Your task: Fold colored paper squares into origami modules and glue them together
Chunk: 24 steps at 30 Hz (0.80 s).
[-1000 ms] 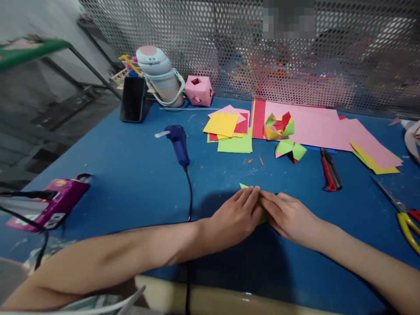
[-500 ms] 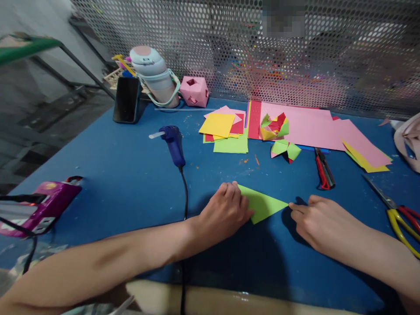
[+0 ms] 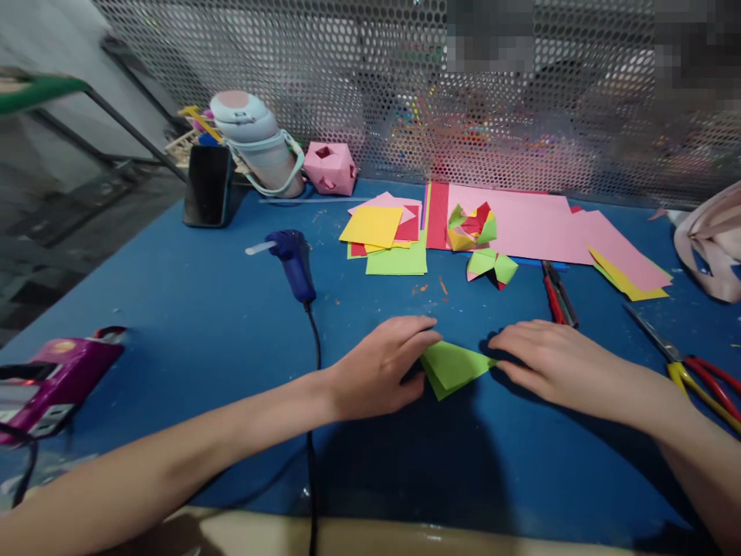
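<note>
A folded sheet of lime green paper lies in front of me, its layers slightly parted at the lower left edge. My left hand is at the paper's left side, with the fingers over its upper corner and the thumb lower down, curled round that edge. At the opposite end, my right hand has the pointed tip between thumb and fingers. The fingers partly cover both ends of the paper. A utility knife with a red handle lies just beyond my right hand.
A blue glue gun trails its cord past my left forearm. Scissors lie at right. Farther back are coloured paper squares, folded paper pieces, pink sheets, a bottle and a phone. A purple power strip sits left.
My left hand has shifted from pressing on the paper to its left edge, fingers more stretched out. The right fingers have closed in over the tip. The paper's layers have parted slightly.
</note>
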Available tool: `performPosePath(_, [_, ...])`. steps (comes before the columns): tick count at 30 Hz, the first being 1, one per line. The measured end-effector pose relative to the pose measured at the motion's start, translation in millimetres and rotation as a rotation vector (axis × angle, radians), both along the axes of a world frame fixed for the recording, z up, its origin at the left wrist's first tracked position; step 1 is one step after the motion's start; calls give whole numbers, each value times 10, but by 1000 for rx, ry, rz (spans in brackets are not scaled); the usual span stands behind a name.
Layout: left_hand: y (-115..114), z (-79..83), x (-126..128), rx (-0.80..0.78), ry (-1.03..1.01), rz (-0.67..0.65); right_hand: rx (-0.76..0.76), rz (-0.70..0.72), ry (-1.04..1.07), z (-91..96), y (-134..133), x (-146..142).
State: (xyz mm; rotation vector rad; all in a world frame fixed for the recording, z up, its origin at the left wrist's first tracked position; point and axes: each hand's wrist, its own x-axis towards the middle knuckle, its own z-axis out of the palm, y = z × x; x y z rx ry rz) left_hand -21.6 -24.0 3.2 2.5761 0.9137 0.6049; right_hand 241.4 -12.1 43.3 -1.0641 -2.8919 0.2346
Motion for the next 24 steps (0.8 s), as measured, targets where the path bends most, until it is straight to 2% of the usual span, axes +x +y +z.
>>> performPosePath(2, [-11,-12,13,-7,-31,-2,-56,24,-12,-43,-17,-75])
performPosePath(5, [10,12,3,-35,-150,18,-58,27,22,-76,-22,-138])
performPosePath(8, [49,79,-15,-173,-302,104,-16,10,102,-87,-12,-154])
performPosePath(10, [66,117,-14,-371,-375,206,7,5,166,-101,-6,-163])
performPosePath(13, [68,114,13,-757,-486,344,7,18,247,-148,-3,-186])
performPosePath(15, [60,70,36,-971,-616,346,6,37,280,-185,-2,-201])
performPosePath(17, [54,15,53,-1114,-781,297,20,54,292,-213,0,-210])
performPosePath(20, [60,-49,59,-1204,-951,270,47,62,298,-228,7,-212])
performPosePath(24, [83,-81,64,-1201,-1042,285,71,65,309,-234,17,-212])
